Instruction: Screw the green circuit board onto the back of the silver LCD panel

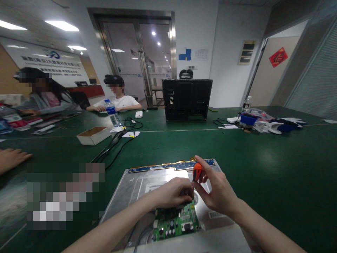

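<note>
My right hand (221,189) grips a screwdriver (197,170) with an orange and black handle, its index finger stretched along the top. The shaft points down at the upper edge of a green circuit board (177,222). Close to the tip, my left hand (175,192) has its fingers curled together; what they pinch, if anything, is hidden. Beneath both hands lies a silver metal panel (123,189), flat on the table. A narrow blue circuit strip (158,168) runs along its far edge.
Black cables (110,144) cross the green table (276,182) at left, near an open cardboard box (94,136) and a water bottle (112,112). A black monitor housing (187,100) stands ahead. Gloves (268,126) and a blue tray (249,119) lie right. Other people sit left.
</note>
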{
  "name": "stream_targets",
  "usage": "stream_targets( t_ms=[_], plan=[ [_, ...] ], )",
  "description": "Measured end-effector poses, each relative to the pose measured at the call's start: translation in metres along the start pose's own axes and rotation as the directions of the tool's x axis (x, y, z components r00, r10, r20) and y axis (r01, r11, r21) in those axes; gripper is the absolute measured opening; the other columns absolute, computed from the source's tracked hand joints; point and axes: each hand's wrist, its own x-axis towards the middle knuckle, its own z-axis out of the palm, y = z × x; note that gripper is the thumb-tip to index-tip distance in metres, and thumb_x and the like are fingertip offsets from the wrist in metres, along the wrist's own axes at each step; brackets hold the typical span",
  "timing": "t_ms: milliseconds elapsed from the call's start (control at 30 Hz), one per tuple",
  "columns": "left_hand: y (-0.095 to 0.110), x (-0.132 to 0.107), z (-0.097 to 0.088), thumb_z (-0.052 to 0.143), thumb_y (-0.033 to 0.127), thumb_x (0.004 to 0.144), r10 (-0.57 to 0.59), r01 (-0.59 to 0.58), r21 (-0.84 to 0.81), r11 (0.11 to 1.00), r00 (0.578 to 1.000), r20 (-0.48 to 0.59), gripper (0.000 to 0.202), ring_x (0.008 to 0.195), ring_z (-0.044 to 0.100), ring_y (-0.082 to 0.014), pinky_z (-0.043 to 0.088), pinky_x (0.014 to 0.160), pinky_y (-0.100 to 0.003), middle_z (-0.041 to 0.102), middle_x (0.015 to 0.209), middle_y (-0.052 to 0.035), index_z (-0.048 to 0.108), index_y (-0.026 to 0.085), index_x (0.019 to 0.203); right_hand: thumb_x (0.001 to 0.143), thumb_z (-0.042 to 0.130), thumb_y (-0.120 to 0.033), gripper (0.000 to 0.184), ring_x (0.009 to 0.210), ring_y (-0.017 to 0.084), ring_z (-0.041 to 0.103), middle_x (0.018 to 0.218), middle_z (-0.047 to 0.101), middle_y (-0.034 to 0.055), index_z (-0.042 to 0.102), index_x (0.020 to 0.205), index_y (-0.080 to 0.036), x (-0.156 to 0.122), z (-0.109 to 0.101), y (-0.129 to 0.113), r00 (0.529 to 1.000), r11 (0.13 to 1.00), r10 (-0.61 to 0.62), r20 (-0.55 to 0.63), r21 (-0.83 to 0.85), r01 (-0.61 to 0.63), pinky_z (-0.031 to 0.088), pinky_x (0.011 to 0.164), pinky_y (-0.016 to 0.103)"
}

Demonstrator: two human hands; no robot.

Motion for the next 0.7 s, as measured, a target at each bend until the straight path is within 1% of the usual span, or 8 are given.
stream_targets(
  t_ms=[133, 300, 400, 467, 567, 700],
  plan=[
    [-0.0022, 0.0003, 0.0003, 0.066, 0.008, 0.081, 0.008, -0.008, -0.010, 1.000, 1.000, 0.005, 0.013, 0.083, 0.061, -0.0178, 0.046, 0.075, -0.025, 0.067, 0.090, -0.0021, 0.066, 0.017, 0.090, 0.088, 0.051, -0.017, 0.075, 0.059, 0.018, 0.063, 0.081, 0.068, 0.0028, 0.017, 0.155, -0.018, -0.0010, -0.0006, -0.0023, 1.000, 1.000, 0.012, -0.001, 0.008, -0.012, 0.053, 0.056, 0.031],
    [-0.0026, 0.0019, 0.0000, 0.065, 0.009, 0.083, 0.017, -0.017, -0.012, 1.000, 1.000, 0.018, 0.011, 0.080, 0.060, -0.0167, 0.046, 0.072, -0.024, 0.066, 0.088, -0.0010, 0.065, 0.018, 0.090, 0.087, 0.050, -0.018, 0.076, 0.058, 0.019, 0.062, 0.078, 0.067, 0.0023, 0.016, 0.155, -0.016, -0.0009, -0.0009, -0.0029, 1.000, 1.000, 0.024, 0.013, -0.009, -0.024, 0.052, 0.053, 0.030],
    [-0.0024, 0.0027, -0.0001, 0.066, 0.008, 0.082, 0.020, -0.020, -0.009, 1.000, 0.999, 0.027, 0.014, 0.082, 0.061, -0.0165, 0.046, 0.073, -0.024, 0.066, 0.090, -0.0005, 0.066, 0.019, 0.091, 0.088, 0.052, -0.019, 0.077, 0.055, 0.018, 0.061, 0.075, 0.065, 0.0006, 0.014, 0.155, -0.018, -0.0003, 0.0001, -0.0011, 1.000, 0.999, 0.019, 0.006, -0.036, -0.018, 0.050, 0.051, 0.029],
    [-0.0026, 0.0026, 0.0004, 0.066, 0.009, 0.083, 0.013, -0.013, -0.001, 1.000, 1.000, 0.023, 0.013, 0.084, 0.062, -0.0176, 0.046, 0.076, -0.025, 0.067, 0.092, -0.0018, 0.065, 0.018, 0.091, 0.090, 0.052, -0.019, 0.077, 0.054, 0.017, 0.061, 0.074, 0.065, 0.0000, 0.013, 0.156, -0.018, -0.0004, 0.0011, 0.0003, 1.000, 0.999, 0.019, -0.004, -0.049, -0.019, 0.050, 0.050, 0.028],
    [-0.0036, 0.0019, 0.0013, 0.065, 0.011, 0.084, 0.001, -0.001, 0.015, 1.000, 1.000, 0.016, 0.010, 0.087, 0.062, -0.0192, 0.046, 0.078, -0.027, 0.068, 0.095, -0.0035, 0.064, 0.017, 0.092, 0.091, 0.051, -0.020, 0.076, 0.055, 0.017, 0.061, 0.074, 0.065, 0.0003, 0.013, 0.156, -0.017, -0.0014, 0.0021, 0.0015, 1.000, 0.998, 0.021, -0.015, -0.053, -0.022, 0.051, 0.052, 0.029],
    [-0.0048, 0.0014, 0.0014, 0.065, 0.012, 0.084, -0.006, 0.005, 0.028, 1.000, 1.000, 0.016, 0.011, 0.086, 0.061, -0.0191, 0.045, 0.076, -0.027, 0.068, 0.094, -0.0027, 0.063, 0.018, 0.092, 0.091, 0.051, -0.021, 0.075, 0.055, 0.017, 0.061, 0.074, 0.064, 0.0000, 0.014, 0.156, -0.016, -0.0017, 0.0021, 0.0005, 0.999, 0.999, 0.025, -0.027, -0.039, -0.026, 0.053, 0.052, 0.029]
  ],
)
